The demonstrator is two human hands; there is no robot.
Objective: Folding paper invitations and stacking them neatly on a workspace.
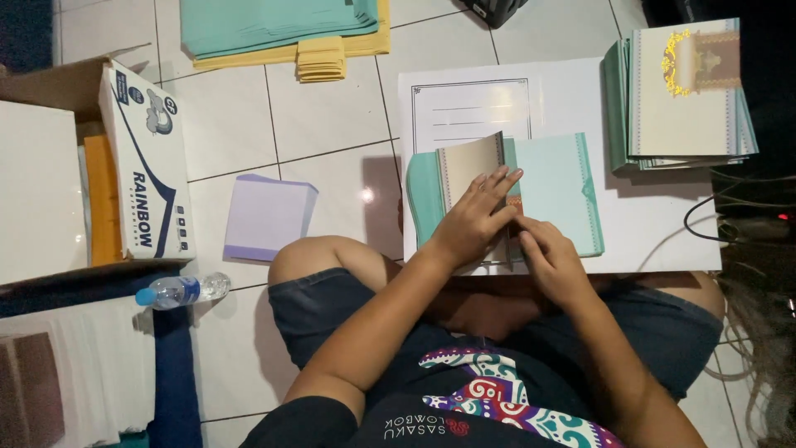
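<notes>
Fingers [496,184] of the left hand [470,222] lie spread and nearly flat, pressing down on a teal folded card [551,189] where its cream inner flap [469,168] stands up from the fold; nothing is gripped, the palm simply pins the card. Beside it, the right hand [553,261] curls loosely, its fingertips touching the lower edge of the same card near the middle crease, though whether they pinch a flap or only rest on it cannot be told, since the left hand covers that spot. That card lies on a white printed sheet [473,104] set over the person's lap, above a tiled floor [327,116]. To fold it well, I would judge that the pinning hand should keep steady pressure close to the crease while the other hand runs along the edge, keeping corners matched so the flap sits square. A stack of finished cards [684,91] sits well apart at the upper right, a pile of lilac paper [267,217] lies near the knee, and a water bottle [181,290] rests on the floor beside a white box [145,162].
</notes>
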